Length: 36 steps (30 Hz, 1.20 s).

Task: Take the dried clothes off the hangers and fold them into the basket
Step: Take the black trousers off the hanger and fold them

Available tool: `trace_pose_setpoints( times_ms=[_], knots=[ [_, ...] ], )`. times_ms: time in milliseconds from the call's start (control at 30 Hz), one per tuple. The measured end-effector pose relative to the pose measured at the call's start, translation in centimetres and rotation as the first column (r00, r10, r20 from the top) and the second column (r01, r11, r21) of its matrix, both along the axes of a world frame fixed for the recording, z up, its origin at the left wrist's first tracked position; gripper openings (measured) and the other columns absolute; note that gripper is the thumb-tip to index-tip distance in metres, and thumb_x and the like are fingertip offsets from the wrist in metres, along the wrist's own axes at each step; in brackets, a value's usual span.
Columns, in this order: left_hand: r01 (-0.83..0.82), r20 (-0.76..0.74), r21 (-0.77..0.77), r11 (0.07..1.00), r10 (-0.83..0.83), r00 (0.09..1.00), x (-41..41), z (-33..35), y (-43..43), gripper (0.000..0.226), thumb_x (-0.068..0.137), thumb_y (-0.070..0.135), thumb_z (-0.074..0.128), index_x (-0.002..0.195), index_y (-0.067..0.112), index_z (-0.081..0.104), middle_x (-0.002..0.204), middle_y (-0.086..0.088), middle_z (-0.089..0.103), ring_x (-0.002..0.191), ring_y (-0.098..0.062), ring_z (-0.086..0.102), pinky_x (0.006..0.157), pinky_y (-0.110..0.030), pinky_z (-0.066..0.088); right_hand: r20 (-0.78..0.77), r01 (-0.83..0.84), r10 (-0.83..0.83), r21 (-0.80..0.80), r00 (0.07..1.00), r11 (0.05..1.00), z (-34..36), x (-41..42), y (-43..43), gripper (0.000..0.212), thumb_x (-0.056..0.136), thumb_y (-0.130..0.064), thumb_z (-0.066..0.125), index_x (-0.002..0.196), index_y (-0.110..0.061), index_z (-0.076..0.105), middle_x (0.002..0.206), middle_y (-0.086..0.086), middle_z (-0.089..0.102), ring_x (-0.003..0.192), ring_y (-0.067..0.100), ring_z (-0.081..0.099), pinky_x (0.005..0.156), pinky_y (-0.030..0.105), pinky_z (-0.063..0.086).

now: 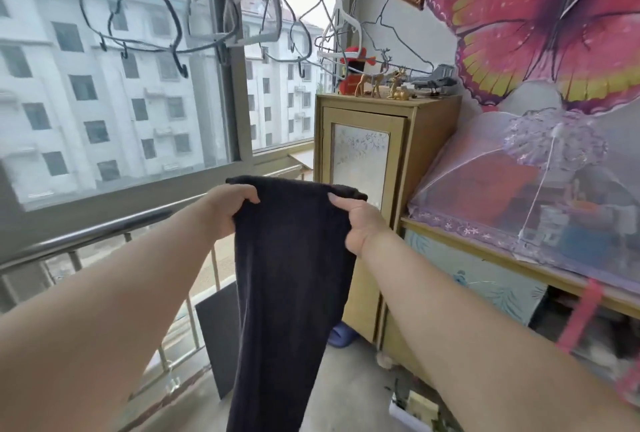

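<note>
A dark navy garment (294, 275) hangs straight down in front of me, held up by its top edge. My left hand (227, 210) grips the top left corner with curled fingers. My right hand (360, 223) pinches the top right corner. Several empty hangers (145, 26) dangle overhead near the window, dark wire ones and a white one (341, 29). No basket shows in the head view.
A metal railing (104, 227) runs below the window on the left. A tan cabinet (388, 161) with figurines on top stands ahead. To the right a shelf holds a purple mesh cover (540, 189); a butterfly kite (540, 16) hangs above. A dark board (218, 338) leans by the railing.
</note>
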<state>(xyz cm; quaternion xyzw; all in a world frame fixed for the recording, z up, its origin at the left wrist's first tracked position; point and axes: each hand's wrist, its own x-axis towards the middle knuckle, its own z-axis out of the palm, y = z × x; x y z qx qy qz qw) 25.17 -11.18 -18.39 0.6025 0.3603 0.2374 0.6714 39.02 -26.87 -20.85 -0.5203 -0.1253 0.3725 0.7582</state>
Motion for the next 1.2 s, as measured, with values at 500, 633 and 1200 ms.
trace_pose_setpoints(
  times_ms=[500, 633, 1200],
  knots=[
    [-0.147, 0.128, -0.074, 0.986, 0.155, 0.980, 3.3, -1.8, -1.0, 0.028, 0.087, -0.013, 0.033, 0.076, 0.010, 0.046, 0.074, -0.008, 0.040, 0.059, -0.020, 0.043, 0.056, -0.032, 0.040, 0.345, 0.134, -0.043, -0.245, 0.938, 0.960, 2.4, 8.3, -2.9, 0.050, 0.082, 0.003, 0.065, 0.127, -0.016, 0.054, 0.123, 0.010, 0.056, 0.106, 0.030, 0.058, 0.084, 0.047, 0.054],
    [-0.003, -0.045, 0.057, 0.998, 0.006, 0.999, 3.8, -0.7, -1.2, 0.040, 0.092, -0.006, 0.035, 0.117, 0.024, 0.046, 0.097, -0.007, 0.053, 0.068, -0.019, 0.053, 0.067, -0.038, 0.050, 0.364, 0.037, 0.033, -0.182, 0.931, 0.983, 2.6, 9.4, -3.5, 0.036, 0.083, -0.004, 0.069, 0.101, -0.034, 0.063, 0.123, 0.009, 0.056, 0.111, 0.032, 0.058, 0.088, 0.047, 0.054],
    [0.610, -0.730, 0.678, 0.410, 0.275, 0.626, 3.5, -2.0, -0.6, 0.053, 0.073, 0.045, 0.076, 0.115, 0.014, 0.064, 0.108, -0.006, 0.063, 0.102, -0.025, 0.058, 0.087, -0.033, 0.049, 0.762, 0.408, 0.531, -0.647, 0.370, 0.644, 1.4, 7.8, -2.2, 0.033, 0.083, -0.021, 0.073, 0.113, -0.008, 0.065, 0.114, 0.008, 0.059, 0.106, 0.026, 0.056, 0.085, 0.032, 0.047]
  ],
)
